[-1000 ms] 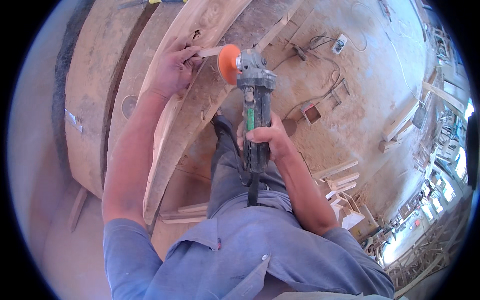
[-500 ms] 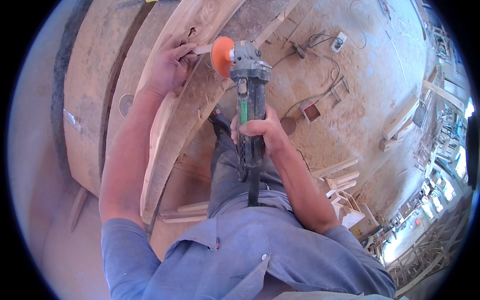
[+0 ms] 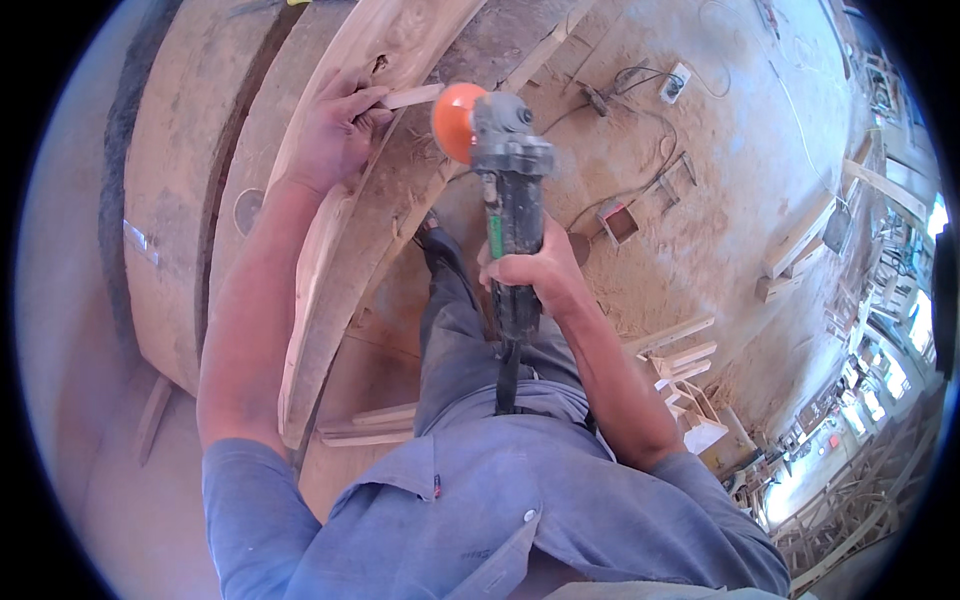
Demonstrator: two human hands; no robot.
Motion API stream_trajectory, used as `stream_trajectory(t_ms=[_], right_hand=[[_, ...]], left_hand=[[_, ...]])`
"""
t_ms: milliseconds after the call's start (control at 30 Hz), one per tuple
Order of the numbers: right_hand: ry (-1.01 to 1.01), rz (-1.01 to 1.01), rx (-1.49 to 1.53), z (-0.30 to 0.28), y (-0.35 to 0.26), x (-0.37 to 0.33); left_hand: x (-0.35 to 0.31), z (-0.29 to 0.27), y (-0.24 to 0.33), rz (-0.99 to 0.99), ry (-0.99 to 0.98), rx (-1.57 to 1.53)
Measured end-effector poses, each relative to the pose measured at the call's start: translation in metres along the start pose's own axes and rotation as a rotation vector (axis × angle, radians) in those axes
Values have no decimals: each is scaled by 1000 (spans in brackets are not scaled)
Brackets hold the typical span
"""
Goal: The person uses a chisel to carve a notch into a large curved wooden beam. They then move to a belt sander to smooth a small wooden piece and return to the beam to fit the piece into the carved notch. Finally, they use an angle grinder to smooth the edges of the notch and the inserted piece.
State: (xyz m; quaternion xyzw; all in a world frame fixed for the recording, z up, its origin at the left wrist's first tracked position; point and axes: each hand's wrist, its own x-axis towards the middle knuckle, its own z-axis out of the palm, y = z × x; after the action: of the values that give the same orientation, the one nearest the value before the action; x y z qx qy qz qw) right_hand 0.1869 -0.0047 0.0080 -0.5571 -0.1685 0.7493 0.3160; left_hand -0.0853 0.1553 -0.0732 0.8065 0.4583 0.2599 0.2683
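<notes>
right grip: the right grip point(image 3: 540, 272) is wrapped round the body of a black-and-grey angle grinder point(image 3: 517, 200), its thumb lying across the casing.
left grip: the left grip point(image 3: 342, 138), to the left of the grinder, pinches a small flat strip of pale wood point(image 3: 412, 96) by one end, fingers curled.
disc: a round orange disc point(image 3: 457, 123) sits on the left side of the grinder's head.
strip and disc: the strip's free end points right, to the disc's upper left rim; whether the two touch, i cannot tell.
curved plank: a long pale curved wooden plank point(image 3: 408, 48) with a dark knot hole sweeps past left of the grinder, under the left grip.
slabs: broad brown wooden slabs point(image 3: 172, 215) with curved edges lie farther left of the grinder.
cord: a thick black cord point(image 3: 508, 378) drops from the grinder's tail toward the waist.
floor: a dusty brown floor point(image 3: 740, 200) spreads right of the grinder, with a small reddish open box point(image 3: 620, 223) near it and a white power strip point(image 3: 676, 84) farther off, up and right.
timber: pale wooden offcuts point(image 3: 684, 358) lie below and right of the grinder.
</notes>
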Motion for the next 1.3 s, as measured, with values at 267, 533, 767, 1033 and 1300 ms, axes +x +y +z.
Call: stream_trajectory(t_ms=[267,533,767,1033,1300], right_hand=[[42,31,77,6,-7,5],[-3,5,-54,11,-9,11],[88,-9,14,8,-6,8],[109,-73,-201,17,-6,14],[146,-122,-247,12,-5,12]], left_hand=[[2,-2,0,-13,-34,10],[1,-1,2,-9,-14,2],[-1,0,0,-11,-5,-2],[0,0,0,12,-2,-4],[1,2,-2,20,26,-7]])
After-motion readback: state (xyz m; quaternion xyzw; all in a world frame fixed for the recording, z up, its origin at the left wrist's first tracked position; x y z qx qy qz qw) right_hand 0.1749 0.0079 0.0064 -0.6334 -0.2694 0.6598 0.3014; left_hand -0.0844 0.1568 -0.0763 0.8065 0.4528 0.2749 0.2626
